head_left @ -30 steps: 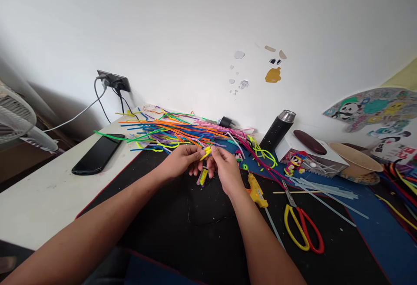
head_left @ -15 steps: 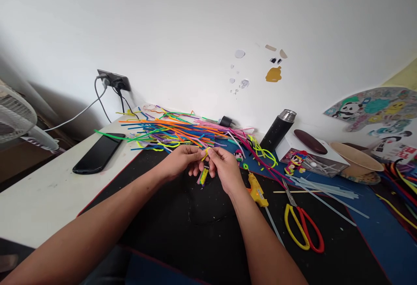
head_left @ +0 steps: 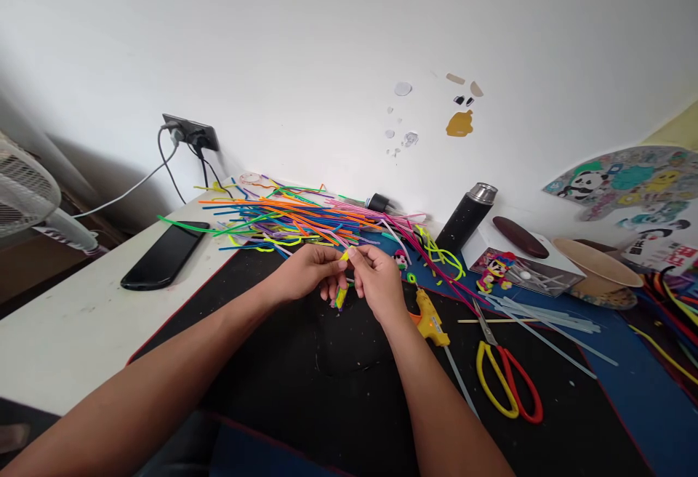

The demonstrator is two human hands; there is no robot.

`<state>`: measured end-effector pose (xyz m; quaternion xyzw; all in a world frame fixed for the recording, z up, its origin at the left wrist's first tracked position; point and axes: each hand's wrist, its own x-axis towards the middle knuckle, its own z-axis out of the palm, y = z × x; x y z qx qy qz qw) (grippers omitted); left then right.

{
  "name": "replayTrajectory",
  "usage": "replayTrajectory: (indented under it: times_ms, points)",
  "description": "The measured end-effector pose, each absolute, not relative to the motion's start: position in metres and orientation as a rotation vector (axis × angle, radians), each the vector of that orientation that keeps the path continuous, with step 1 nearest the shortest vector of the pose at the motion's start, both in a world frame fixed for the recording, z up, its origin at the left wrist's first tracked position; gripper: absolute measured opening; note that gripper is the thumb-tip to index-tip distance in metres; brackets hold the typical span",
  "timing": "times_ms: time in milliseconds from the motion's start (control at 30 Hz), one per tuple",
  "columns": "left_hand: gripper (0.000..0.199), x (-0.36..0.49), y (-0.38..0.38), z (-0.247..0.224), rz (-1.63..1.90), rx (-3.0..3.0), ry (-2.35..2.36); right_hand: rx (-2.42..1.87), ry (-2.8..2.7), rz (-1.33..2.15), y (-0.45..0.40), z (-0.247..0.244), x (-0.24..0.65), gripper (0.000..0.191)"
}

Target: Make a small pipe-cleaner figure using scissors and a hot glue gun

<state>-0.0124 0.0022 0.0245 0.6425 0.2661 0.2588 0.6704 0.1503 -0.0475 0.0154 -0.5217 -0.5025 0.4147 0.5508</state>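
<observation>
My left hand (head_left: 316,270) and my right hand (head_left: 377,275) meet over the black mat (head_left: 360,390). Between both thumbs and forefingers is a short yellow pipe cleaner piece (head_left: 345,256), partly covered by the fingertips. Both hands are closed in a pinch on it. Just below the fingers shows a small bundle of yellow, green and pink pipe cleaner (head_left: 341,297); whether the lower fingers touch it I cannot tell. Right of my right hand lies a yellow glue gun (head_left: 430,318) with a glue stick in its back.
Loose pipe cleaners (head_left: 283,217) are heaped behind my hands. To the right are scissors (head_left: 500,371), clear glue sticks (head_left: 550,317), a panda figure (head_left: 495,273), a tissue box (head_left: 523,262), a black flask (head_left: 467,217) and a bowl (head_left: 597,262). A phone (head_left: 164,255) lies at left.
The fingertips have shifted slightly on the yellow piece, and my left fingers now curl closer over the small bundle. Everything else lies as before.
</observation>
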Motion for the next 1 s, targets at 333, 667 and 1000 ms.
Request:
replayTrajectory:
  times_ms: [333,667,1000]
  points:
    - [0.046,-0.020,0.004,0.029,0.529,1.353,0.553,-1.064,-1.129,1.170,-0.048,0.015,0.148,0.037]
    - [0.048,-0.011,0.001,0.024,0.533,1.438,0.580,-1.104,-1.098,1.072,-0.045,0.009,0.148,0.037]
    - [0.045,-0.016,0.006,0.018,0.572,1.320,0.575,-1.043,-1.070,1.177,-0.046,0.009,0.146,0.038]
